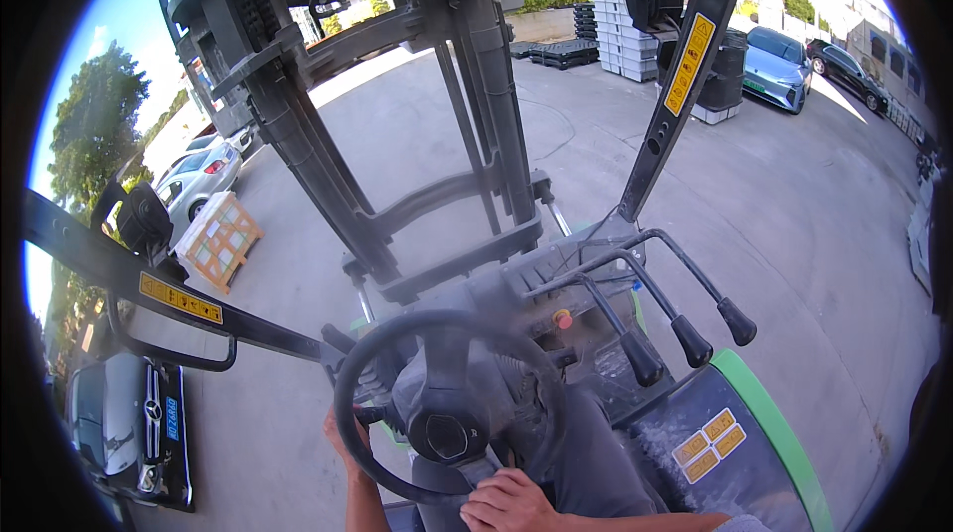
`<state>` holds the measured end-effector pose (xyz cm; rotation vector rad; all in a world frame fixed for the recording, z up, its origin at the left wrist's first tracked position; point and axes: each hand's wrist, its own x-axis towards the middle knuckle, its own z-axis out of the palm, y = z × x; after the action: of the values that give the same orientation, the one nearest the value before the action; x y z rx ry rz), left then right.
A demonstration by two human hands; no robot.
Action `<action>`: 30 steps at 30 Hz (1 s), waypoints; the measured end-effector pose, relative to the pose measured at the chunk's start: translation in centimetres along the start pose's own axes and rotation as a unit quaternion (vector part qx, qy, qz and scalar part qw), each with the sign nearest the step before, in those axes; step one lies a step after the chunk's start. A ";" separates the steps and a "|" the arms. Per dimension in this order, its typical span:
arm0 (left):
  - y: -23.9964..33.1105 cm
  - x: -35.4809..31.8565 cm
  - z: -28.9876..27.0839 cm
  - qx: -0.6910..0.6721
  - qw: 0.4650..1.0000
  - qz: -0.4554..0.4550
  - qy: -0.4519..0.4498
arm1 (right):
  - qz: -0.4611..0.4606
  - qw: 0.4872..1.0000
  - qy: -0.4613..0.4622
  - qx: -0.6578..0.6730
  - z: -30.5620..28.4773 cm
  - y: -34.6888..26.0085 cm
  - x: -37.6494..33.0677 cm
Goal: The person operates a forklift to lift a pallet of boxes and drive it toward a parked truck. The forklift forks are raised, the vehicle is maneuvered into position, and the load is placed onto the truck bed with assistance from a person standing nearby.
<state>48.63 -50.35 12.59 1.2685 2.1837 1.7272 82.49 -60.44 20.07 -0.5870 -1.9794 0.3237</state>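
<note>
A black steering wheel (343, 385) with a round centre hub stands in front of me, above my grey-trousered legs. My right hand (509, 503) is closed over the lower rim of the wheel. Left of the wheel, my left hand (344, 441) is curled at a short black column lever (370, 415); the rim partly covers its fingers. Three bent control levers with black knobs (691, 341) rise to the right, apart from both hands. A red push button (563, 320) sits on the dusty dashboard between the wheel and these levers.
Ahead rises the forklift's dark mast (316, 150), flanked by slanted posts (675, 85). A wooden crate (220, 240) and silver car (202, 175) stand at left. A black car (129, 428) is nearer. Grey bins (625, 36), black pallets (566, 54) and a blue car (777, 70) stand at far right.
</note>
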 end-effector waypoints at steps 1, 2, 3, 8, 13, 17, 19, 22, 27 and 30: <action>-0.1 -0.1 0.0 0.003 0.999 0.031 0.015 | -0.007 0.998 0.048 -0.027 -1.3 0.7 0.2; 0.2 0.0 0.3 0.003 0.997 0.064 0.031 | -0.001 0.997 0.057 -0.043 -2.5 1.5 0.9; 0.2 -0.1 0.5 -0.020 0.998 0.059 0.032 | 0.009 0.996 0.059 -0.060 -3.2 2.4 1.4; 3.3 -0.6 0.4 0.032 0.986 0.156 0.043 | 0.010 0.977 0.173 -0.121 -6.7 6.0 8.8; 5.3 -0.4 -0.6 0.033 0.997 0.067 -0.025 | -0.004 0.965 0.235 -0.121 -2.2 8.0 19.1; 6.8 -1.0 -0.4 -0.038 0.998 0.029 -0.042 | -0.028 0.986 0.160 -0.037 6.8 3.7 22.8; 7.1 -1.8 0.5 0.042 0.982 0.159 0.097 | -0.059 0.993 0.104 -0.002 10.4 0.5 20.5; 6.3 -2.4 -0.4 0.040 0.991 0.126 0.035 | -0.078 0.996 0.006 0.034 11.0 -2.3 12.9; 4.0 -1.1 0.6 -0.022 0.999 0.044 0.013 | -0.005 0.999 -0.031 0.021 0.6 -0.4 1.8; 4.0 -1.5 0.7 -0.009 1.000 -0.015 -0.013 | 0.054 0.995 0.036 -0.069 -4.3 2.8 0.7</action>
<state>52.13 -50.70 15.12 1.2395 2.1575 1.7063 86.80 -57.76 21.30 -0.7865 -1.9155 0.2298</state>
